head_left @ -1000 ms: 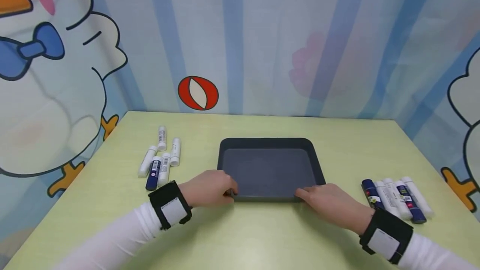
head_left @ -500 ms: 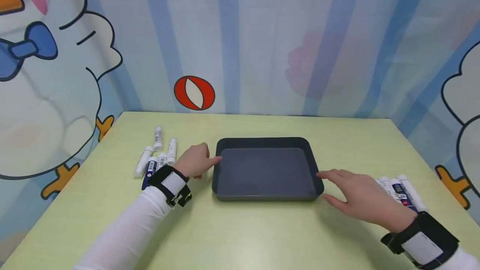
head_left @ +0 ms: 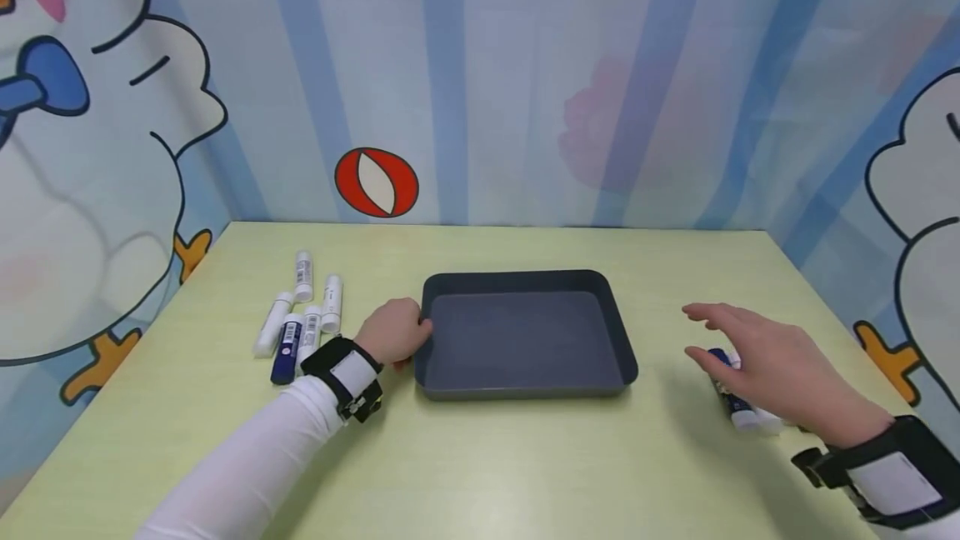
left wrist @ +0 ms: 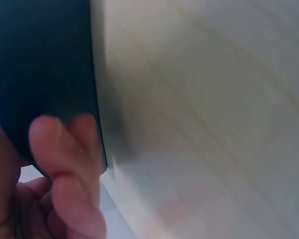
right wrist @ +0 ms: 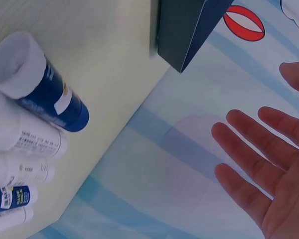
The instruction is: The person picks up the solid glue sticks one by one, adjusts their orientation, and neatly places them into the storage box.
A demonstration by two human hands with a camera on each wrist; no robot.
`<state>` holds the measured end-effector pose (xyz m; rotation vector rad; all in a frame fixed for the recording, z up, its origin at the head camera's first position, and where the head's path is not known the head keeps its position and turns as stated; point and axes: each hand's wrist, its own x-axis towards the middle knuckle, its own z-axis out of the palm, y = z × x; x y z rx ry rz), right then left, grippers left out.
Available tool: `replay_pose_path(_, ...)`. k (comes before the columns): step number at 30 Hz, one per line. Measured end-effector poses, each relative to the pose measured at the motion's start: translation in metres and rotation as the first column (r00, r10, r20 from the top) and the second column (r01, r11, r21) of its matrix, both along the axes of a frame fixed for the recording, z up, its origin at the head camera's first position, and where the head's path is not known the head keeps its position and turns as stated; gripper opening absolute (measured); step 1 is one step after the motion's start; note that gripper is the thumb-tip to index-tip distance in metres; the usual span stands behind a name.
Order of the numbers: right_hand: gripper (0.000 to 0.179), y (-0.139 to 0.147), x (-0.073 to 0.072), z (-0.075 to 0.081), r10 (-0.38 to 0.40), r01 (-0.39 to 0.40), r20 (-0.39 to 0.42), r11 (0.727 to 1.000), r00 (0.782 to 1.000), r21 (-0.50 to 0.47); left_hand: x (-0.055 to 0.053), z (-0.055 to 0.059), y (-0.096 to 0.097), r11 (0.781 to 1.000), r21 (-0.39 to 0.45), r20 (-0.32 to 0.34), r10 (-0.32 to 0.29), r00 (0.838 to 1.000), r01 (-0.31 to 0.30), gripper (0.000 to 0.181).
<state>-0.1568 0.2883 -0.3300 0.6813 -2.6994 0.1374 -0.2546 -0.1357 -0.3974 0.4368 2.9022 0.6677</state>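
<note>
A dark grey rectangular tray (head_left: 525,344) lies flat on the pale yellow table. At its left wall, my left hand (head_left: 393,332) holds the side, with thumb over the rim and curled fingers (left wrist: 72,154) against the outer wall in the left wrist view. My right hand (head_left: 780,365) is held above the right side of the table, fingers spread and holding nothing. Beneath it lie glue sticks, partly hidden by the hand; a blue glue stick (right wrist: 55,97) with a white cap and several white ones (right wrist: 30,137) show in the right wrist view.
Left of the tray lies a loose group of white glue sticks (head_left: 332,304) with one blue glue stick (head_left: 287,350). The table (head_left: 480,473) meets a striped cartoon-print curtain (head_left: 510,107) at the back.
Both hands have left the tray's front edge. The left has moved to its left wall; the right has let go and travelled right, over the glue sticks. The view has shifted slightly.
</note>
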Motion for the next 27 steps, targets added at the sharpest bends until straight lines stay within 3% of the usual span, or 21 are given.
replay_pose_path(5,0.048,0.011,0.0,0.002,-0.071,0.071,0.01,0.997,0.997,0.001,0.001,0.001,0.002,0.999,-0.024,0.002,0.024,1.0,-0.024,0.037)
replay_pose_path(9,0.048,0.02,0.0,0.002,-0.157,0.156,0.066,0.987,0.985,0.025,0.004,0.004,0.005,0.998,-0.052,0.003,0.036,0.999,-0.035,0.036)
replay_pose_path(14,0.051,0.025,0.002,-0.005,-0.267,0.261,0.172,0.964,0.948,0.056,0.006,0.008,0.007,0.996,-0.074,-0.001,0.047,0.999,-0.047,0.034)
replay_pose_path(20,0.053,0.027,0.002,-0.022,-0.339,0.335,0.28,0.94,0.898,0.065,0.003,0.006,0.008,0.996,-0.073,-0.002,0.045,0.999,-0.045,0.034)
replay_pose_path(27,0.049,0.021,0.003,-0.036,-0.41,0.39,0.305,0.912,0.86,0.126,0.001,0.003,0.008,0.995,-0.086,0.002,0.057,0.998,-0.057,0.033)
